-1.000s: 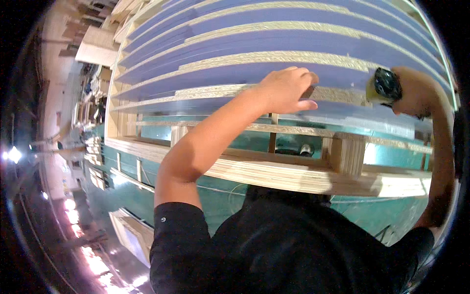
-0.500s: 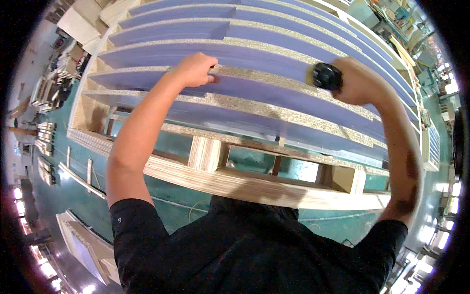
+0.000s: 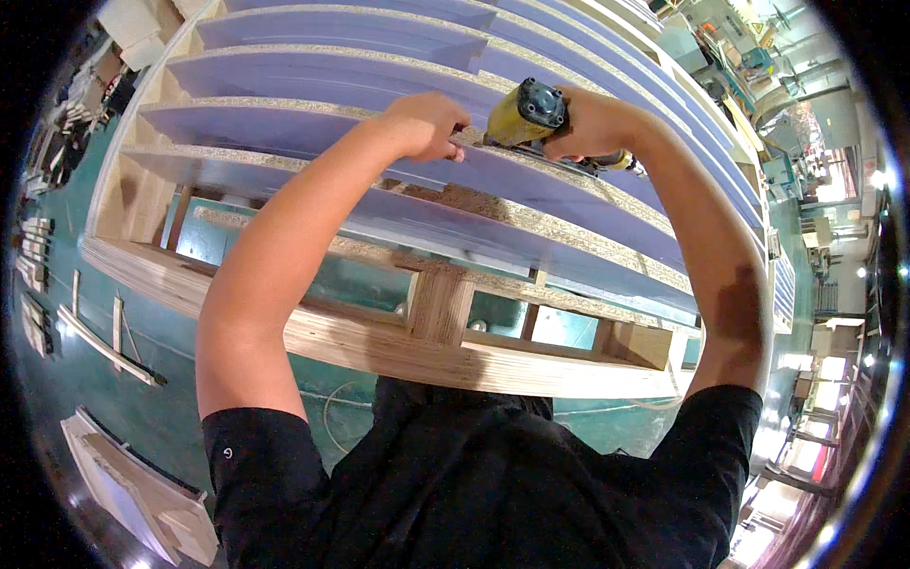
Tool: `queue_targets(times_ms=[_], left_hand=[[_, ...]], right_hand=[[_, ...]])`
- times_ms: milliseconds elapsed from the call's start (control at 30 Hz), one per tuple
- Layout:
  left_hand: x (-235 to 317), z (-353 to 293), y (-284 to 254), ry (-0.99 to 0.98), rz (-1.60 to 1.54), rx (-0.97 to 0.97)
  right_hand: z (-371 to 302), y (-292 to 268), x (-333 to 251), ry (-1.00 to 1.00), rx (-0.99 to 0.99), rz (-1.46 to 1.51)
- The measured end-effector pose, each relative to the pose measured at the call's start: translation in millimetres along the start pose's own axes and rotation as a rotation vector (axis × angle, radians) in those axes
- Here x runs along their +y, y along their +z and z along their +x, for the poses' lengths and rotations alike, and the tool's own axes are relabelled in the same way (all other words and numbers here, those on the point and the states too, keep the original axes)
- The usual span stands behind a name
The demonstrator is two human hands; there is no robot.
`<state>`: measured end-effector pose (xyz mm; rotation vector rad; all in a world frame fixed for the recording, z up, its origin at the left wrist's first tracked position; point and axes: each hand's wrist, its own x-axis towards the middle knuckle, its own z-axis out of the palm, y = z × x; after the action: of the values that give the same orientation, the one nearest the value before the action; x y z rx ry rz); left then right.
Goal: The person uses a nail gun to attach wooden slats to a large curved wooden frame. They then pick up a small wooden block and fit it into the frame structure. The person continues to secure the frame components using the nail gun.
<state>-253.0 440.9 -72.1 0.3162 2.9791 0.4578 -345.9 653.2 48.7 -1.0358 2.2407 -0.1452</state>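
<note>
- Tool (image 3: 517,118), yellow with a black cap, is on the far side of the front beam (image 3: 531,370), across from its middle, by the top edge of a rough board (image 3: 621,197). I can't tell if they touch.
- It looks hard and a bit heavy. Most of the weight is likely in the fat yellow head, so it may want to tip that way.
- The right hand (image 3: 599,123) wraps around it past the front beam, fingers curled tight. That looks like the best place to hold it.
- The left hand (image 3: 425,126) is past the front beam too, a bit left of its middle. Its fingers are half bent over a board. I can't tell if they hold anything.
- The boards (image 3: 284,71) beyond the front beam look stiff, scratchy on top and maybe slippery on their purple sides. Pinching the top edge should work best.
</note>
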Motion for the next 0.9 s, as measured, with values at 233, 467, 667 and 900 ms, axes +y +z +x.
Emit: queue_targets(times_ms=[233,467,667,900], left_hand=[[-8,-1,1,0.022,-0.059,-0.008],[-8,0,0,0.022,-0.104,-0.043],[-11,8,4,0.056,-0.113,-0.016],[-13,16,10,0.097,-0.148,-0.011]], right_hand=[[9,5,-7,-0.063,0.074,0.1],[16,-3,-16,0.015,-0.07,0.019],[7,1,7,0.004,-0.085,-0.025],[-86,-9,108,0.211,-0.104,0.015]])
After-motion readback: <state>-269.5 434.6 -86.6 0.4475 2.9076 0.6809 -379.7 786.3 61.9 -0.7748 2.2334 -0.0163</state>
